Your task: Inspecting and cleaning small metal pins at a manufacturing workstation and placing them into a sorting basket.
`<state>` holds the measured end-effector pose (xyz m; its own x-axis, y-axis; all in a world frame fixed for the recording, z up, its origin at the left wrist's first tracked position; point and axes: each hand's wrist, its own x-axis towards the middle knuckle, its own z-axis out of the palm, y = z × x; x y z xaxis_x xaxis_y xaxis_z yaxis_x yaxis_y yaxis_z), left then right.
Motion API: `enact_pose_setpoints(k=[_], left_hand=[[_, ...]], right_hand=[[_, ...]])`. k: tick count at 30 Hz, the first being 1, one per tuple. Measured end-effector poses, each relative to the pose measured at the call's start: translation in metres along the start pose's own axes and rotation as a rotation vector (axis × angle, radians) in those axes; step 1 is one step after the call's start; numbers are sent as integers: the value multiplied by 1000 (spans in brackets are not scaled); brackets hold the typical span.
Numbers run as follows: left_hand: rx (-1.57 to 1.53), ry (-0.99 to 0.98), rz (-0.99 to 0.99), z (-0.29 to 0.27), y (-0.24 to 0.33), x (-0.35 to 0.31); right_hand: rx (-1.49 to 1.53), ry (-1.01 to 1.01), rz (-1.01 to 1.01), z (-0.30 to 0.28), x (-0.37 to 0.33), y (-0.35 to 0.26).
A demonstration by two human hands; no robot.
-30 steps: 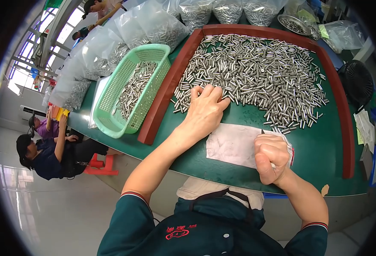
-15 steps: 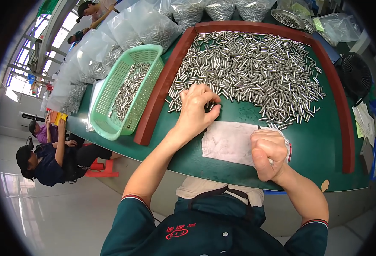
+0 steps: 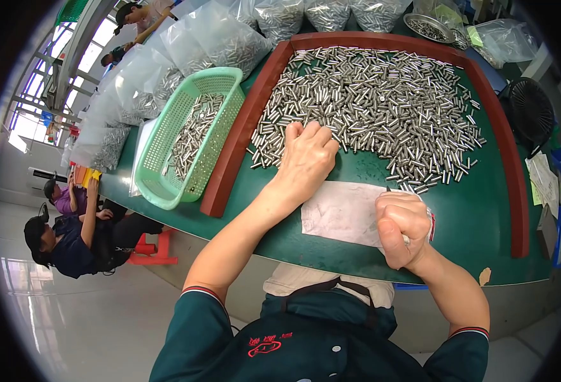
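Observation:
Small shiny metal pins [image 3: 382, 95] lie in a wide, loose layer on the green tabletop. At their near edge, my left hand [image 3: 309, 156] rests palm down with its fingers curled in; whatever is under them is hidden. My right hand [image 3: 403, 229] is closed in a fist over the right end of a stained whitish cloth [image 3: 338, 213]. A dark thin tip pokes out above that fist and a pale end shows below the fingers, so it grips a slim thing whose kind I cannot make out.
A dark red wooden frame [image 3: 242, 137] borders the pins. To its left stands a green perforated basket [image 3: 150, 172] holding more pins. Clear bags of pins [image 3: 229, 38] line the back and left. A metal bowl [image 3: 430, 28] and black fan [image 3: 529, 114] are at right. People sit at far left.
My left hand has shifted a little right along the near edge of the pins, its thumb now tucked out of sight. My right hand and the cloth have hardly moved.

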<state>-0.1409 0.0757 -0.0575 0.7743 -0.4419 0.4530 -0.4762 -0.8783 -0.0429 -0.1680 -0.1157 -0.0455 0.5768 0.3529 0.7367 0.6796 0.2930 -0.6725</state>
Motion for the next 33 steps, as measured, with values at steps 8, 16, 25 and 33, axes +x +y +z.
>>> enact_pose_setpoints(k=[8, 16, 25, 33], left_hand=[[-42, 160, -366, -87, 3, -67], [15, 329, -1001, -148, -5, -221], [62, 389, -1243, -151, -16, -286], [181, 476, -965, -135, -2, -221]], right_hand=[[-8, -27, -26, 3, 1, 3], [-84, -2, 81, 8, -11, -3], [120, 105, 183, 6, -23, 12], [-189, 46, -151, -6, -24, 18]])
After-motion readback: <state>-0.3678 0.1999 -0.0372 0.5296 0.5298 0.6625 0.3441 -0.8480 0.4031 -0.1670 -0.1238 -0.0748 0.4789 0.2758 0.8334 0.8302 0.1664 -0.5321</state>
